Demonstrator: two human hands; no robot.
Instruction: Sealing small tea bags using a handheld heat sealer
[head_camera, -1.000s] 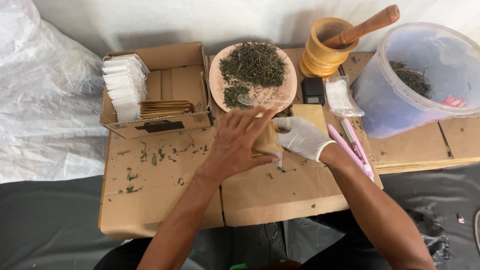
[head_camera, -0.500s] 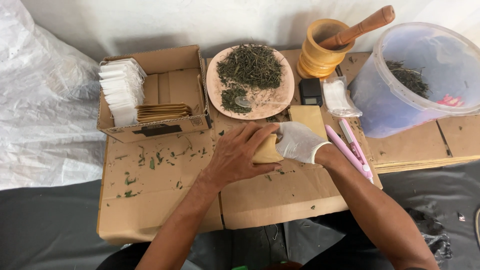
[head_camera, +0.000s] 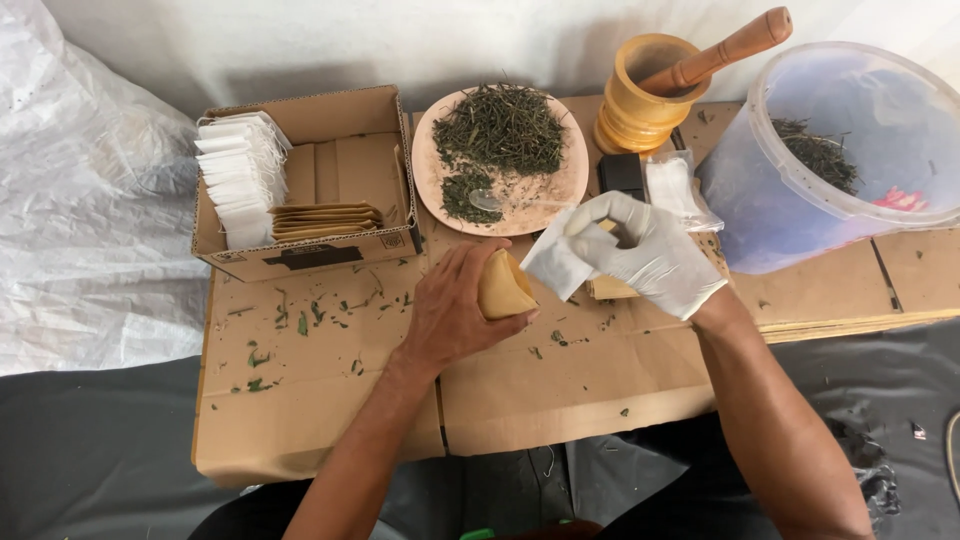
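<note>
A bare left hand (head_camera: 452, 312) curls around a tan paper envelope (head_camera: 503, 286) held open just above the cardboard-covered table (head_camera: 320, 420), while the gloved right hand (head_camera: 650, 255) pinches a white sachet (head_camera: 556, 262) at the envelope's mouth. The sachet could catch on the envelope's edge and crumple, or slip from the smooth glove onto the littered leaf bits. A plate (head_camera: 560, 195) of dried herbs sits just behind.

A white glove (head_camera: 655, 255) covers the right hand; the envelope (head_camera: 503, 287) is tan, the herbs (head_camera: 500, 130) dark green, the plate (head_camera: 570, 185) pale pink.
</note>
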